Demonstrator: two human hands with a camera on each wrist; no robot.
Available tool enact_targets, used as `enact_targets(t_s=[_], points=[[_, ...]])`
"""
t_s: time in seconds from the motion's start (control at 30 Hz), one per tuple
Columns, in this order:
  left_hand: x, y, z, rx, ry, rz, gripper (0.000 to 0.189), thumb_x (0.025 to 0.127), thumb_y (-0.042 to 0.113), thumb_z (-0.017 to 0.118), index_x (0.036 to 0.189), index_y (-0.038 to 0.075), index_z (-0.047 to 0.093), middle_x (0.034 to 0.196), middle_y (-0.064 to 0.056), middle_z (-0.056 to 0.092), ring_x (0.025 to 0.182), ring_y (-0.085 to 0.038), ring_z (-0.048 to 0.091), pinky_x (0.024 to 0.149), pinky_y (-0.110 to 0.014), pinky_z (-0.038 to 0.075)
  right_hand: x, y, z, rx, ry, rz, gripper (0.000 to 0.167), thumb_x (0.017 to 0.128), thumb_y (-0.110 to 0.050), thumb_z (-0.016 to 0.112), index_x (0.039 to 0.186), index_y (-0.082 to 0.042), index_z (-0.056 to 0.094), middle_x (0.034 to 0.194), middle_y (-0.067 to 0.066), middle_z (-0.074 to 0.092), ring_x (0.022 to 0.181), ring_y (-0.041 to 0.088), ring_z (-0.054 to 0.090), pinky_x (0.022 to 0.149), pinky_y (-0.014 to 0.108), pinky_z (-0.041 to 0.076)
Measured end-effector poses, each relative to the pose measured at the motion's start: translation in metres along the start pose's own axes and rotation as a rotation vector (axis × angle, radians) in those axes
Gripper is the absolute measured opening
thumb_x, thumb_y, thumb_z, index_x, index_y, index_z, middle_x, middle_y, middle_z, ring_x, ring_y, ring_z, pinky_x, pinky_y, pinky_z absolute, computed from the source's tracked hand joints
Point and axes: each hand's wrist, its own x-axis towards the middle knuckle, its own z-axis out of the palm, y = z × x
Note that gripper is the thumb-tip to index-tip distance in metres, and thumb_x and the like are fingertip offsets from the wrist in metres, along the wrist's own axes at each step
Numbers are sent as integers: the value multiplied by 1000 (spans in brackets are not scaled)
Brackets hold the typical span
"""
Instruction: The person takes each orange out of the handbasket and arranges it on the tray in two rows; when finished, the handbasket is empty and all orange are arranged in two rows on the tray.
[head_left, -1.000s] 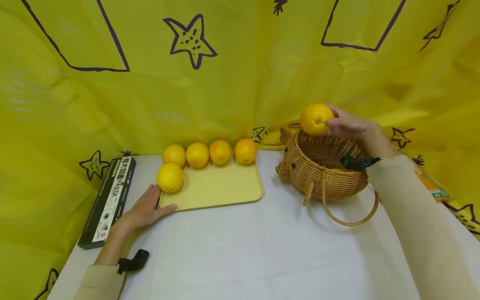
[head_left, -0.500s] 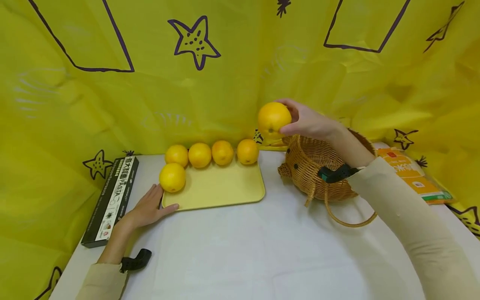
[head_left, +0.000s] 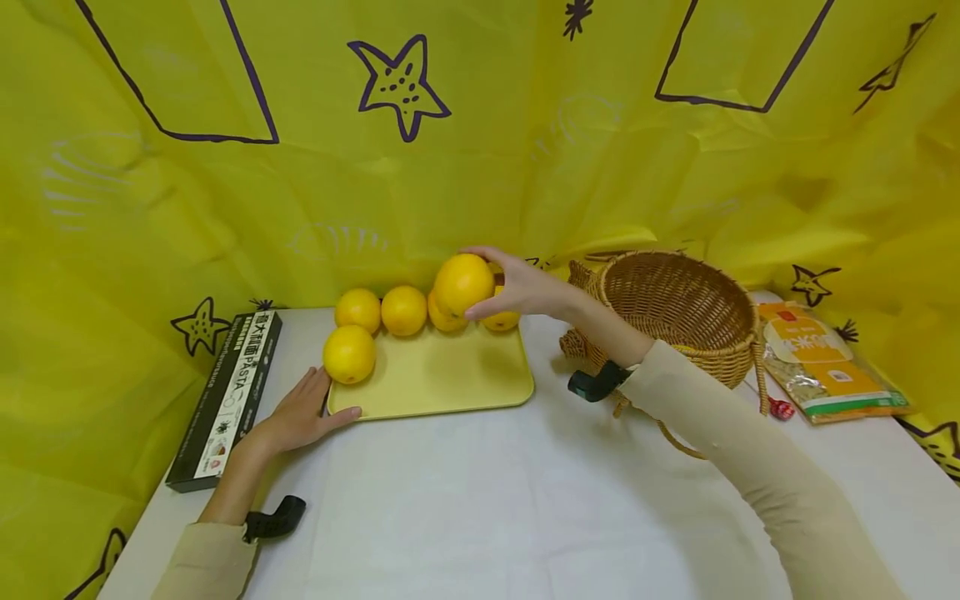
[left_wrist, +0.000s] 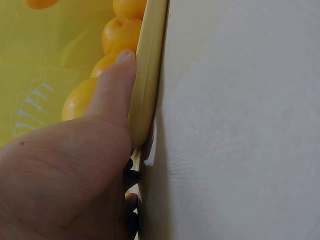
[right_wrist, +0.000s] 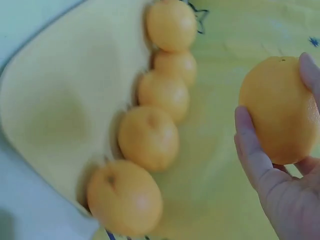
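My right hand [head_left: 528, 287] holds an orange [head_left: 463, 285] between thumb and fingers, above the back right part of a yellow tray [head_left: 442, 375]. In the right wrist view the held orange [right_wrist: 280, 110] is apart from the row on the tray. Several oranges line the tray's back edge, and one orange [head_left: 349, 354] sits in front at its left end. The held orange partly hides two of the row. My left hand [head_left: 300, 412] rests at the tray's front left corner, fingers straight along its side. In the left wrist view its thumb [left_wrist: 117, 85] lies on the tray rim [left_wrist: 150, 65].
A wicker basket [head_left: 667, 283] shaped like a pig stands to the right, its handle hanging down in front. Beside it lie an orange food packet [head_left: 825, 362] and a small red wrapped item [head_left: 781, 408]. A black pasta box [head_left: 225, 400] lies left of the tray.
My right hand has carried the orange left and down, from over the basket to above the tray. The left hand has stayed at the tray corner.
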Motion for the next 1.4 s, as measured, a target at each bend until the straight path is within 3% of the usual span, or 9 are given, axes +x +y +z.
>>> enact_targets(t_s=[0.2, 0.4, 0.73, 1.13, 1.4], points=[[-1, -1, -1, 4, 2, -4, 100, 91, 52, 60, 154, -5, 6, 159, -32, 7, 145, -55, 4, 117, -66, 9, 28, 14, 36, -125, -45, -26, 93, 74, -34, 83, 149, -21, 30, 144, 4, 44, 124, 22, 51, 105, 41, 46], [0, -2, 0, 13, 2, -2, 100, 91, 52, 59, 154, -5, 6, 159, -32, 8, 144, -55, 5, 117, -66, 9, 51, 26, 60, -135, -87, -25, 95, 73, -33, 84, 150, -17, 30, 149, 4, 38, 130, 22, 44, 110, 39, 41], [3, 0, 1, 12, 9, 5, 100, 91, 52, 59, 154, -4, 7, 159, -32, 8, 144, -55, 6, 117, -66, 11, 73, 37, 77, -218, -110, -19, 96, 77, -34, 81, 153, -15, 26, 155, 7, 35, 137, 21, 40, 118, 41, 32], [0, -1, 1, 11, 17, 2, 98, 91, 52, 59, 154, -4, 9, 159, -31, 9, 144, -56, 7, 117, -66, 11, 79, 39, 92, -192, -176, -39, 96, 78, -32, 81, 154, -15, 25, 150, 6, 42, 130, 19, 46, 115, 38, 36], [0, 1, 0, 27, 17, -1, 98, 91, 54, 58, 154, -3, 10, 159, -31, 11, 145, -55, 7, 117, -65, 11, 83, 42, 97, -223, -176, -30, 97, 78, -32, 82, 155, -15, 25, 151, 8, 42, 129, 20, 47, 115, 38, 37]])
